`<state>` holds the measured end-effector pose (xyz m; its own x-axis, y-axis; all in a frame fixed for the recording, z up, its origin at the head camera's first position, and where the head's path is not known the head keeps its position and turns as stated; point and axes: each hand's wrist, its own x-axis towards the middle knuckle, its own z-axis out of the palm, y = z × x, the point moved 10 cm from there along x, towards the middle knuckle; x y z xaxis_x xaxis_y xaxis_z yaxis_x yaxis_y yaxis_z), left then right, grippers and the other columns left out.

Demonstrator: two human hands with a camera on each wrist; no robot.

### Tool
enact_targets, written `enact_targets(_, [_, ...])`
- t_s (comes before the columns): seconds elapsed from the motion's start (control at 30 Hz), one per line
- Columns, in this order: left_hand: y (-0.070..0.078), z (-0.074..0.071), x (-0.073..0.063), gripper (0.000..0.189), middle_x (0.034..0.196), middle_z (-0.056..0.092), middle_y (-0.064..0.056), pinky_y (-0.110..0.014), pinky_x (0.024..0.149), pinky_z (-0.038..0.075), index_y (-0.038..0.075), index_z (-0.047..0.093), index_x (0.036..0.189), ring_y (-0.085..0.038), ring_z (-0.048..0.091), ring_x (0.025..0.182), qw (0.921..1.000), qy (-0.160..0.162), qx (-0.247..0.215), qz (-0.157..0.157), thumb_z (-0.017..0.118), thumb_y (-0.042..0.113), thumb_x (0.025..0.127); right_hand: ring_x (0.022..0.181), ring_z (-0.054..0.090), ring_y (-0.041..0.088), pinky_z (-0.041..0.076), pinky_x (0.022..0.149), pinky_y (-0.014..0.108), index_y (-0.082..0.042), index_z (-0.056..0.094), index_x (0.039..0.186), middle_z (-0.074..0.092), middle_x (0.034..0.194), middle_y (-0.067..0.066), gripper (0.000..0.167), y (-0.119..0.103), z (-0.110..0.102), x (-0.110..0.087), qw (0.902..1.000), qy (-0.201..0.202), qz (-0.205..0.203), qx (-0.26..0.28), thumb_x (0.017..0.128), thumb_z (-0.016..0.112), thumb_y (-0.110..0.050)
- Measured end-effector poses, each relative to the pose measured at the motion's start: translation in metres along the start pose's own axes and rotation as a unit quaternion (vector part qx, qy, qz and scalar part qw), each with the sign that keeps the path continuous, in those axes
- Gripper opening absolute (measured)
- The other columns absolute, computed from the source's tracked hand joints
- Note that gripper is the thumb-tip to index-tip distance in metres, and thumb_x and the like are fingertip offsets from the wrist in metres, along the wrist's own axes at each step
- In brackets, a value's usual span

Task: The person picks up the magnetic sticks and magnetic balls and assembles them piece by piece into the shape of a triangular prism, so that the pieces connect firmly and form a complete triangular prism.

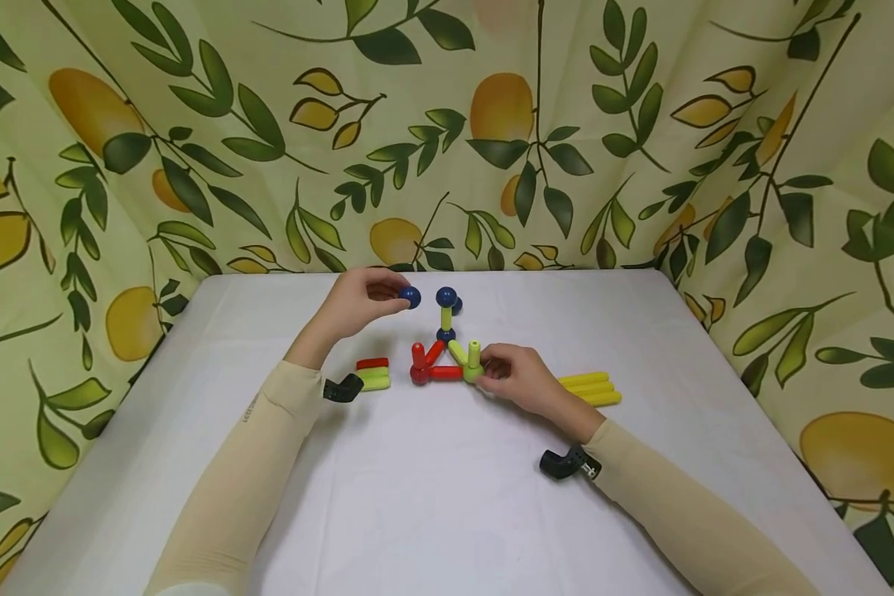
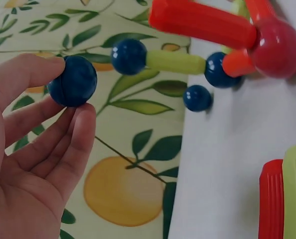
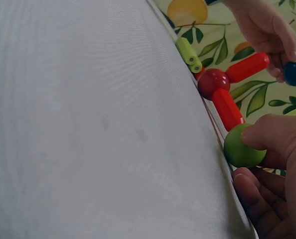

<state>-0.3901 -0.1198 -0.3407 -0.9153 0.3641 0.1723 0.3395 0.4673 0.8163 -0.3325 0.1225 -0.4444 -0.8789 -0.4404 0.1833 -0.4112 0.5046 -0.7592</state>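
Ball-and-stick frame [image 1: 445, 335]: we seem to be capping its uprights [image 1: 474, 354], right hand [image 1: 520, 377] pinching the green ball [image 3: 238, 150], left hand [image 1: 359, 298] pinching a blue ball [image 2: 78, 79] that likely needs aligning.

The held ball [image 2: 74, 82] was dark blue, as were the top ball [image 1: 446, 296] and the loose ball [image 2: 197, 98]. The left corner ball [image 1: 420, 375] was red, the right corner ball [image 3: 238, 152] light green. The linking rods [image 1: 445, 373] were red and yellow-green, the long sticks [image 1: 588, 386] yellow. The worktop [image 1: 432, 497] was white, the sleeves [image 1: 253, 480] beige. The cream fabric [image 1: 447, 83] bore a green-leaf and orange-fruit pattern.
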Motion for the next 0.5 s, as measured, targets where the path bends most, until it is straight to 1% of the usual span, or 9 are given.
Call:
enact_targets(0.2, [0.020, 0.000, -0.009, 0.031, 0.113, 0.076, -0.012, -0.040, 0.096, 0.060, 0.002, 0.077, 0.124, -0.026, 0.072, 0.100, 0.9995, -0.002, 0.012, 0.029, 0.084, 0.013, 0.096, 0.085, 0.064, 0.018, 0.058, 0.078, 0.030, -0.008, 0.077, 0.113, 0.072, 0.100, 0.000, 0.022, 0.001, -0.002, 0.000, 1.0000, 0.005, -0.004, 0.005, 0.093, 0.086, -0.010])
enact_targets(0.33, [0.023, -0.001, -0.013, 0.031, 0.113, 0.076, -0.011, -0.039, 0.097, 0.060, 0.001, 0.077, 0.123, -0.026, 0.071, 0.100, 0.9993, -0.008, 0.023, 0.028, 0.085, 0.012, 0.096, 0.086, 0.065, 0.019, 0.059, 0.079, 0.030, -0.008, 0.077, 0.113, 0.072, 0.100, 0.001, 0.022, 0.002, -0.001, 0.000, 1.0000, -0.001, 0.001, 0.008, 0.093, 0.086, -0.009])
enact_targets(0.5, [0.027, 0.001, -0.020, 0.028, 0.110, 0.075, -0.009, -0.041, 0.094, 0.060, 0.003, 0.078, 0.119, -0.026, 0.071, 0.098, 0.9984, -0.032, 0.034, 0.032, 0.086, 0.011, 0.094, 0.085, 0.064, 0.019, 0.059, 0.079, 0.031, -0.010, 0.078, 0.113, 0.071, 0.099, 0.000, 0.022, 0.001, 0.001, 0.000, 1.0000, -0.001, 0.001, 0.000, 0.093, 0.086, -0.010])
